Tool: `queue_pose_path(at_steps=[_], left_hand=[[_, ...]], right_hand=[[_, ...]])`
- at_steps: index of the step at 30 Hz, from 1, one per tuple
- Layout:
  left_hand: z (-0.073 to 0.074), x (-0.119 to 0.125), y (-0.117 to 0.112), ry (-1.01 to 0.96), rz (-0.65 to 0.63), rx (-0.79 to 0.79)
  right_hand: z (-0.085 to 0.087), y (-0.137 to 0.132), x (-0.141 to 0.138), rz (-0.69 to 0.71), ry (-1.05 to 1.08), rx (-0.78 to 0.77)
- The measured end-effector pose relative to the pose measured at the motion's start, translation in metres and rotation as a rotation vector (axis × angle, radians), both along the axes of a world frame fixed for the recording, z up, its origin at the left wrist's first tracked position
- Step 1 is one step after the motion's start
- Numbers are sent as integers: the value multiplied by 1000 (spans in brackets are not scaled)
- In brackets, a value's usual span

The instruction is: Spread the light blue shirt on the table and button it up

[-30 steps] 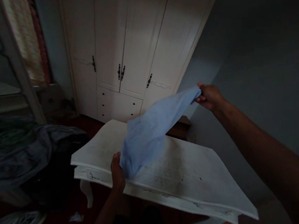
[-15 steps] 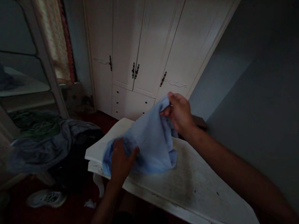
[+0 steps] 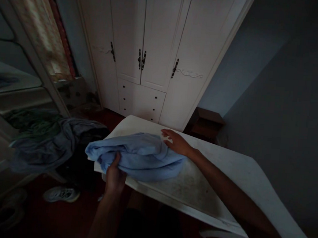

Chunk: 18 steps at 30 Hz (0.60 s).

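Observation:
A light blue cloth (image 3: 136, 155) lies bunched on the left end of a worn white tabletop (image 3: 226, 175). My left hand (image 3: 114, 174) grips the cloth's near edge at the front of the table, fingers closed on the fabric. My right hand (image 3: 176, 141) rests flat on the far right side of the cloth with its fingers stretched out. Part of the cloth hangs past the table's left edge.
A white wardrobe (image 3: 159, 49) with dark handles and small drawers stands behind the table. A heap of dark clothes (image 3: 47, 139) lies to the left, with a white shoe (image 3: 61, 194) on the red floor. A small brown box (image 3: 207, 121) sits by the grey wall.
My right hand lowered the lifted end of the cloth onto the table and flattened out on it. The cloth went from stretched in the air to bunched on the tabletop.

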<state>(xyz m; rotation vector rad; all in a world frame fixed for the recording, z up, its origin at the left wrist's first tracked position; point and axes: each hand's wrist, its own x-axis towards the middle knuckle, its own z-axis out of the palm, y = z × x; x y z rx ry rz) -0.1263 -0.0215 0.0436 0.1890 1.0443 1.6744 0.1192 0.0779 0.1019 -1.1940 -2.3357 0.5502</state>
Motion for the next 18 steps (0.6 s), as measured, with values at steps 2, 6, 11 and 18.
queue_pose_path(at_steps=[2,6,11,18], left_hand=[[0,0,-3,-44,-23,5],[3,5,-9,5,-124,27],[13,4,-7,50,-299,84],[29,-27,10,306,-113,65]], right_hand=[[-31,-4,13,2,16,-95],[-63,-17,9,166,61,-192],[-53,-21,-7,118,303,-173],[29,-23,47,-277,695,-44]])
